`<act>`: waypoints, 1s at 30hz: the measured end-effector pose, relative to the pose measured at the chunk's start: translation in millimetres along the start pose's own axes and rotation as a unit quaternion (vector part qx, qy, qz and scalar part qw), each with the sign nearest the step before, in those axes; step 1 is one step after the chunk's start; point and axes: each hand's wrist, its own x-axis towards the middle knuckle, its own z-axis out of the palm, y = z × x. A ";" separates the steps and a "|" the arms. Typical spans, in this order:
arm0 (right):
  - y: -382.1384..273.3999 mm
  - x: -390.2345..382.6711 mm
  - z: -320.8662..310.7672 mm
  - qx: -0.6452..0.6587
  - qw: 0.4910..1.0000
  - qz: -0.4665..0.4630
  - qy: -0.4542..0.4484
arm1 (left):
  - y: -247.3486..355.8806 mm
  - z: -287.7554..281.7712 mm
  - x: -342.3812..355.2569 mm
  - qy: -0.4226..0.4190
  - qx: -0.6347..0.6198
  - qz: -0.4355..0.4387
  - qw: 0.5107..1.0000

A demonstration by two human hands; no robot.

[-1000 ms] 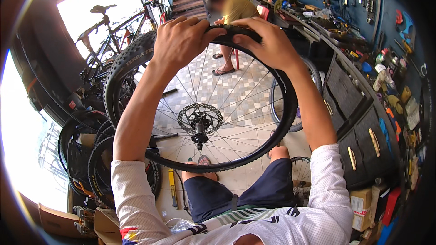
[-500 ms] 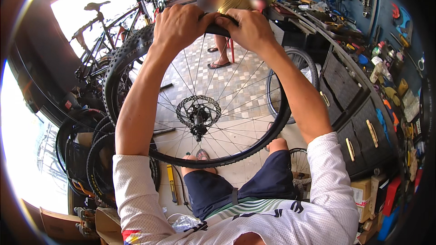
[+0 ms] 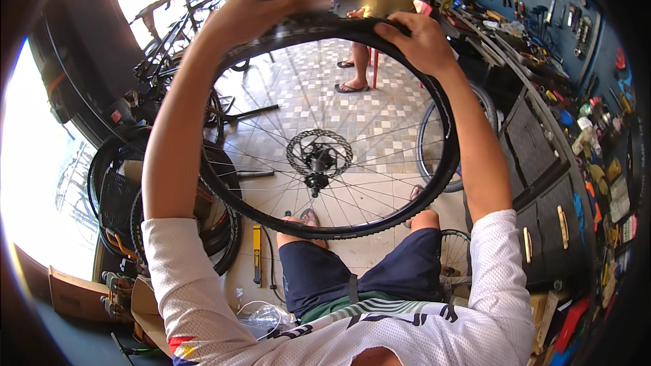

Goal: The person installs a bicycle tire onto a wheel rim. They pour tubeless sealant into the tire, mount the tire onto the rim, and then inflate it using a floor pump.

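A bicycle wheel [image 3: 339,233] with a black knobby tyre stands upright in front of me, its lower edge above my knees. A drilled disc rotor [image 3: 293,153] surrounds the hub [image 3: 319,164] at its middle. My right hand [image 3: 424,44] grips the tyre and rim at the upper right, thumb on the near side, fingers over the top. My left hand [image 3: 264,10] is at the upper left of the tyre. Its fingers are smeared by motion, so I cannot make out whether they hold the tyre.
Bicycles [image 3: 183,13] and loose tyres [image 3: 224,230] crowd the left. On the right runs a tool-laden workbench [image 3: 522,47] with dark drawers. A person [image 3: 390,0] sits ahead. Another wheel [image 3: 485,112] stands behind mine. A yellow tool [image 3: 257,254] lies on the floor.
My hands were close together at the top of the tyre and are now apart, the left moved up and leftward. The wheel's hub sits slightly higher and further right in view.
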 end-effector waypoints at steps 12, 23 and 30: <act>30.3 -26.2 -0.5 0.171 0.984 0.040 -0.017 | -72.9 -3.6 -152.9 0.137 0.061 -0.120 0.981; -38.7 -4.2 21.6 -0.076 0.985 -0.142 0.068 | -78.9 8.1 -127.7 0.120 -0.077 -0.174 0.974; -97.0 39.2 84.4 -0.119 0.962 -0.239 0.062 | -56.4 18.5 -107.3 0.103 -0.063 -0.162 0.979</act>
